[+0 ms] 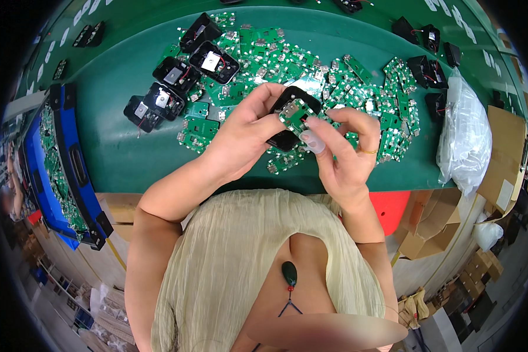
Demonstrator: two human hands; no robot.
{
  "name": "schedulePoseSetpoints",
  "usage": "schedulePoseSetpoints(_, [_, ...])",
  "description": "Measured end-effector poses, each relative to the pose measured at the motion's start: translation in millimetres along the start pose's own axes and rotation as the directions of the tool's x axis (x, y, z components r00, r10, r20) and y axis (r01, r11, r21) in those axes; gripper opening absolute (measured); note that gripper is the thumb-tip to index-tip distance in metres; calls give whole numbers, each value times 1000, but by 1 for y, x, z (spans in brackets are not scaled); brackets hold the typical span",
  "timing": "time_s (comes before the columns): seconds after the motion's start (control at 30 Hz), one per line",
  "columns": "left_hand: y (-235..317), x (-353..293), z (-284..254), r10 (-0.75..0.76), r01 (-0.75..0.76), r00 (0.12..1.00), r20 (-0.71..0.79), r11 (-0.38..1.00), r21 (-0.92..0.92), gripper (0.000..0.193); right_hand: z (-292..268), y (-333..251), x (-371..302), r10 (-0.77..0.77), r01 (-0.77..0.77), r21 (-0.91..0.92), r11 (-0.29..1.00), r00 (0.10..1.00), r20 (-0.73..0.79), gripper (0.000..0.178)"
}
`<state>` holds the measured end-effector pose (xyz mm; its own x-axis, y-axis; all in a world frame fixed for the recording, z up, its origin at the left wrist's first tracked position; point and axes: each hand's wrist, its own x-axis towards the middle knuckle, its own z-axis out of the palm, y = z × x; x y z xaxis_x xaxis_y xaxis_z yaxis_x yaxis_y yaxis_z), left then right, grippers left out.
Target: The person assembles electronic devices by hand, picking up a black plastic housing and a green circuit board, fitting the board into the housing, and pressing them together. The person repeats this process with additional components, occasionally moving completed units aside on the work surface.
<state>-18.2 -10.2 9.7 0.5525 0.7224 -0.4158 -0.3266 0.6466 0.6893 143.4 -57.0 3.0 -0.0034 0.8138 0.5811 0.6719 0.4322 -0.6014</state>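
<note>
Head view, nearest first: both forearms rise from the lower edge and meet above the near edge of the green tabletop (129, 152). The left hand (246, 132) is closed around a black plastic shell (287, 120), thumb and fingers clamped on its left side, so the shell sits tilted between the two hands, its long axis running from lower left up toward the upper right. A small green circuit board (294, 116) lies on the open face of the shell, directly at the fingertips of both hands. The right hand (346, 149) pinches in from the right, its fingers (314, 138) closed on the board's lower right edge; a ring shows on one finger. Of the two, the right hand's fingers are the nearer to the board, touching it, while the left hand carries the shell beneath it. Just beyond the fingers a loose heap of green boards (311, 70) spreads across the tabletop, leaving little bare surface under the hands. Left of the fingers and farther off lie several black shells with wires (176, 76); bare green surface shows below them. Far left stands a blue bin (70, 158) of boards; far right, a clear plastic bag (466, 135) beside cardboard boxes (504, 158).
</note>
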Motion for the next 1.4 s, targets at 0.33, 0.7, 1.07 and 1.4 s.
schedulePoseSetpoints(0.33, [1,1,0,-71,73,997,29,994,-86,36,-12,8,12,-310,264,216,940,926,216,37])
schedulePoseSetpoints(0.7, [-4,1,2,71,-63,996,49,988,-139,36,-1,9,6,-372,370,44,928,925,80,38])
schedulePoseSetpoints(1.07, [2,-6,20,22,-15,999,31,975,-222,36,-4,10,11,-269,265,-118,957,963,-21,32])
schedulePoseSetpoints(1.4, [-8,-8,19,200,-198,979,46,979,-57,42,1,6,15,-136,135,-24,991,990,-40,22])
